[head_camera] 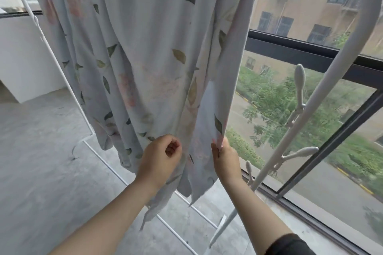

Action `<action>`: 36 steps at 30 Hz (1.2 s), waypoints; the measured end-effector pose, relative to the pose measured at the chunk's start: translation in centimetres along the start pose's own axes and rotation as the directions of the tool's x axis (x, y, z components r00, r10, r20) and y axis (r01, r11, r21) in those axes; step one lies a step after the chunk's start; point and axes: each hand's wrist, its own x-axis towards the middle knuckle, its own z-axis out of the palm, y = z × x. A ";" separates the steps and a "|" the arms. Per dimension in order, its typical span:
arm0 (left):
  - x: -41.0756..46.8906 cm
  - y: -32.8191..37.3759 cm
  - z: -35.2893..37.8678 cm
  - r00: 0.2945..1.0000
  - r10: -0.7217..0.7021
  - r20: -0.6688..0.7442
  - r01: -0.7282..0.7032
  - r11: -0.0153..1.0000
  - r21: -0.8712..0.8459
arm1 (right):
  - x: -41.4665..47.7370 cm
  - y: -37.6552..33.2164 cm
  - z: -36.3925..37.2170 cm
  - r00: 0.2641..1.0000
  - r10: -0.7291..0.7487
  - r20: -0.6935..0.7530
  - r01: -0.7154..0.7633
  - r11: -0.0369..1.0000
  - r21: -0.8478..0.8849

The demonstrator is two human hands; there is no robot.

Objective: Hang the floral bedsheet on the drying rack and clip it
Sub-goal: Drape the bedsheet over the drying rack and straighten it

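Note:
The floral bedsheet (149,51), pale grey with green leaves and faded pink flowers, hangs in long folds from the top of the white drying rack (339,72). Its lower corners dangle just above the rack's floor bars. My right hand (224,156) pinches the sheet's right edge near the bottom. My left hand (160,158) is loosely curled in front of the cloth's lower middle, fingers bent with nothing clearly between them. No clip is visible.
The rack's curved right post carries white hook pegs (299,89). Its thin left pole (51,47) slants down to the concrete floor (41,172). A large window with a dark frame (310,51) stands at the right, with trees and a building outside.

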 end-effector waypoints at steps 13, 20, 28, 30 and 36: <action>2.5 -0.8 3.4 0.993 -0.090 0.082 0.089 0.996 0.006 | -0.9 -1.5 -2.9 0.997 -0.018 0.080 0.018 1.000 0.000; 3.3 -1.2 4.5 0.995 0.011 0.101 -0.010 1.000 -0.012 | 3.1 -7.9 -6.5 0.970 -0.145 -0.196 0.206 0.918 0.338; 2.6 -0.8 2.3 0.987 0.006 -0.158 -0.040 0.976 -0.215 | 2.3 -3.8 -3.2 0.935 -0.162 -0.317 0.192 0.979 0.067; 2.8 0.2 1.3 0.977 0.084 -0.194 -0.132 0.959 -0.249 | 1.6 -2.7 -2.2 0.947 -0.129 -0.295 0.148 0.988 0.042; 2.8 -0.9 0.6 0.936 0.309 -0.170 -0.313 0.950 0.004 | 1.1 -1.2 -0.7 0.960 -0.098 -0.264 0.117 0.991 0.058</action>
